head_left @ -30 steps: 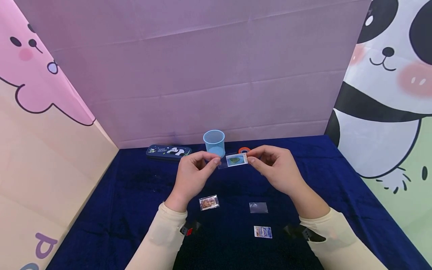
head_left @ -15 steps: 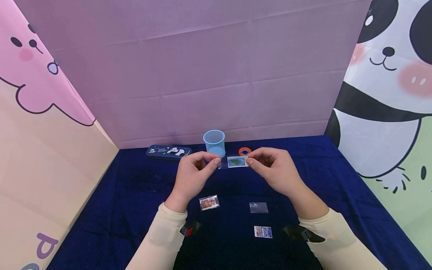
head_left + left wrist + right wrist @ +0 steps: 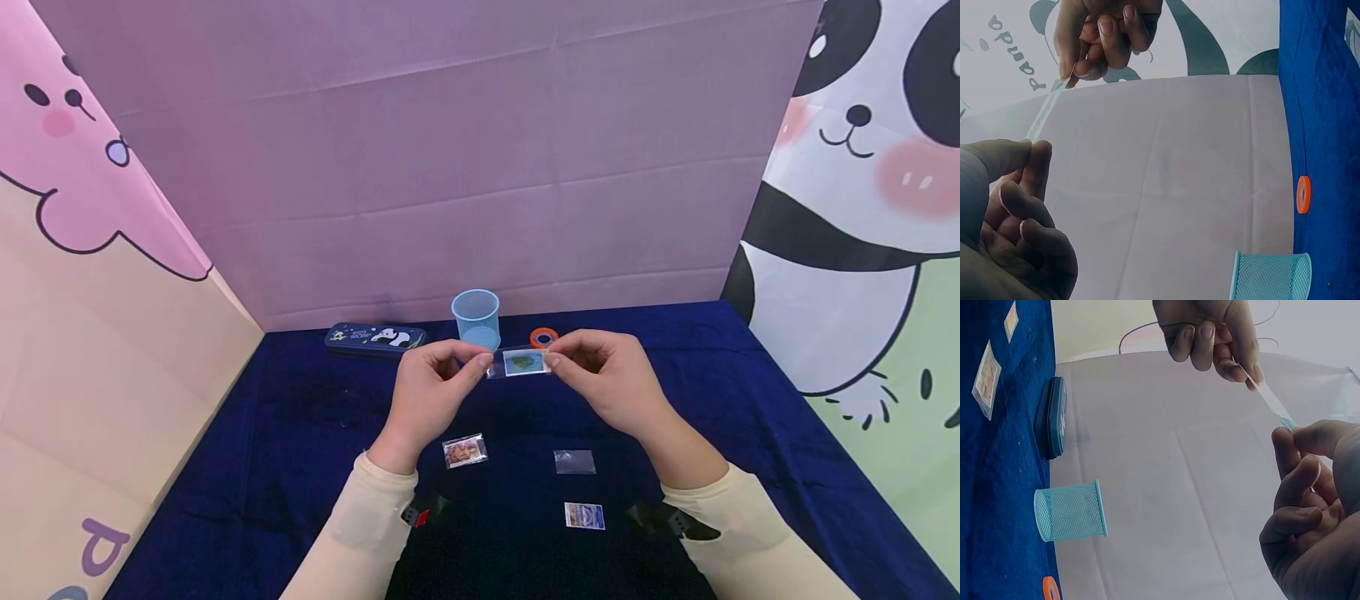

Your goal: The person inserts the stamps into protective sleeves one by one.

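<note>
Above the table my left hand (image 3: 435, 392) pinches the left end of a clear plastic card sleeve (image 3: 495, 367) between thumb and forefinger. A small picture card (image 3: 525, 362) with a blue-green image and white border lies in or against the sleeve. At its right end my right hand (image 3: 611, 379) pinches the card with thumb and forefinger; whether it also grips the sleeve's edge I cannot tell. In the left wrist view the card (image 3: 1047, 112) appears almost edge-on between both hands. The other fingers of each hand are curled.
On the dark blue cloth lie a sleeved card (image 3: 465, 451), another clear sleeve (image 3: 574, 462) and a loose card (image 3: 584, 516). Farther back stand a dark pencil case (image 3: 375, 337), a light-blue mesh cup (image 3: 476, 310) and an orange tape roll (image 3: 543, 337). Walls rise behind and at both sides.
The right hand has shifted slightly left and down, and the orange roll behind it shows more fully. The card has tilted a little flatter. Both pinches persist.
</note>
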Demonstrator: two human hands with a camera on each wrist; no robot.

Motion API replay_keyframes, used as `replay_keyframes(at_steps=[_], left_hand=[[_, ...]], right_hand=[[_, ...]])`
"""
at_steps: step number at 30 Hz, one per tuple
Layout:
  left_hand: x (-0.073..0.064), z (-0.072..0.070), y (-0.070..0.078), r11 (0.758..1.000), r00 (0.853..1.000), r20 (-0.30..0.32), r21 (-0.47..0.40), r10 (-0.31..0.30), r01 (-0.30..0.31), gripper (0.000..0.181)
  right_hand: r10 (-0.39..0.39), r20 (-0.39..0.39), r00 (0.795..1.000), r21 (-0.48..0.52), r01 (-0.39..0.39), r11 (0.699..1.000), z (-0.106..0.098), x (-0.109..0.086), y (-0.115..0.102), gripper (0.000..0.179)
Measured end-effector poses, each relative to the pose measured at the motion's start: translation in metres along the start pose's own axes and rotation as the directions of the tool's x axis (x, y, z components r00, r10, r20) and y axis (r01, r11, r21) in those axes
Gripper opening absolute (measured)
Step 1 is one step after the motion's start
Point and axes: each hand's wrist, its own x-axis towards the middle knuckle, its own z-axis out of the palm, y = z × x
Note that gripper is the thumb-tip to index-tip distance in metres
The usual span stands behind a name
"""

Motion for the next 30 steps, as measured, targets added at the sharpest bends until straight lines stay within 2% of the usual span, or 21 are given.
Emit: replay_keyframes(at_steps=[16, 30], left_hand=[[-0.0007, 0.001, -0.0006, 1.0, 1.0, 0.018, -0.01, -0.017, 0.017, 0.012], [-0.001, 0.001, 0.0001, 1.0, 0.999, 0.031, -0.011, -0.027, 0.027, 0.012]], right_hand=[[0.003, 0.032, 0.999, 0.058, -0.005, 0.998, 0.0032, -0.0007, -0.0013, 0.009], [-0.001, 0.053, 0.999, 0.042, -0.002, 0.999, 0.0053, -0.0011, 0.0002, 0.009]])
